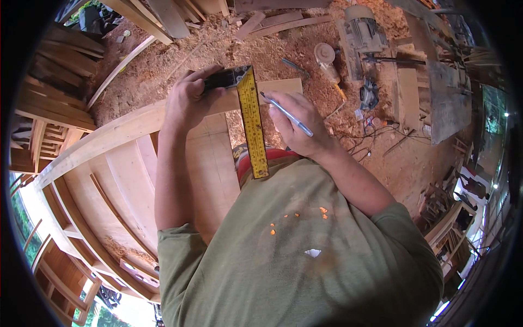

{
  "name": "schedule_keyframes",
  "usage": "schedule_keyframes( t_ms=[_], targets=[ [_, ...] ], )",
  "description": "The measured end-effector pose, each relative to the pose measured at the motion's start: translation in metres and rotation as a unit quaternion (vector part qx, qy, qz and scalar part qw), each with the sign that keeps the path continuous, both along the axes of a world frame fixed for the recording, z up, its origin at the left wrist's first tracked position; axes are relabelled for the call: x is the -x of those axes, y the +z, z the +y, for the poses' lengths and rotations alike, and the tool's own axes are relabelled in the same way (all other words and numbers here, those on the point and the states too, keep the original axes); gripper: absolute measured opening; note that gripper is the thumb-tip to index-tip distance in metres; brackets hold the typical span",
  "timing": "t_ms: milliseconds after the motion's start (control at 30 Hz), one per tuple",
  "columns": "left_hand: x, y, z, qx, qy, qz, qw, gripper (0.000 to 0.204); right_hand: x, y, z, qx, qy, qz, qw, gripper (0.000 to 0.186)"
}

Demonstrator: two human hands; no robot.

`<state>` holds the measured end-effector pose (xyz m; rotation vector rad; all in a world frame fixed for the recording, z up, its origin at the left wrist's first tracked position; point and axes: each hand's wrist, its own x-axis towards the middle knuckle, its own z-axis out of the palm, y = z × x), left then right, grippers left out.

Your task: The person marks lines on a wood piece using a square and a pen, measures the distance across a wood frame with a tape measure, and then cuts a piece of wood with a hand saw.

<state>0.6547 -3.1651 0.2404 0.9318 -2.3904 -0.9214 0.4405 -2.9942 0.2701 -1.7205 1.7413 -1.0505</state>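
My left hand (188, 98) is closed round the black stock of a try square, at the upper middle of the head view. The square's yellow graduated blade (253, 125) lies across a pale wooden rail (284, 86) and points back toward my shirt. Just right of the blade, my right hand (304, 126) grips a blue-grey pen (290, 115). Its dark tip is close to the blade's right edge, over the wood; whether it touches the rail I cannot tell. Below the rail, left of the blade, is a plywood panel (210, 163) with faint lines on it.
A large wooden frame with panels (125, 169) spreads to the left. Beyond the rail, sawdust covers the floor, with a power tool with a round disc (325, 54), a grey electric motor (364, 30) and loose cables. Stacked planks (60, 76) stand at far left; a grey board (449, 101) lies right.
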Motion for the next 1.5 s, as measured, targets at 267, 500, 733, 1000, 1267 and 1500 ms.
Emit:
schedule_keyframes(
  t_ms=[267, 500, 733, 1000, 1267, 1500],
  targets=[
    [0.001, 0.001, 0.0, -0.008, 0.0, 0.008, 1.0, 0.038, -0.003, -0.001, -0.001, 0.005, -0.001, 0.01, 1.0, 0.026],
    [0.0, 0.004, 0.001, 0.003, -0.005, -0.014, 1.0, 0.04, -0.003, 0.0, 0.0, 0.001, 0.005, 0.029, 1.0, 0.027],
    [0.0, 0.0, 0.0, 0.022, -0.006, 0.007, 1.0, 0.037, -0.006, -0.001, -0.004, 0.014, 0.003, 0.022, 1.0, 0.027],
    [0.0, 0.002, 0.0, 0.017, -0.009, -0.003, 1.0, 0.033, -0.007, 0.002, -0.005, 0.008, -0.001, 0.021, 1.0, 0.025],
    [-0.003, -0.002, -0.004, 0.044, -0.026, -0.004, 0.999, 0.027, -0.004, 0.009, -0.002, -0.055, 0.025, 0.035, 0.998, 0.028],
    [-0.003, -0.002, -0.002, 0.048, -0.02, 0.003, 0.999, 0.022, -0.007, 0.002, -0.018, 0.004, -0.005, 0.009, 1.0, 0.024]
  ],
)
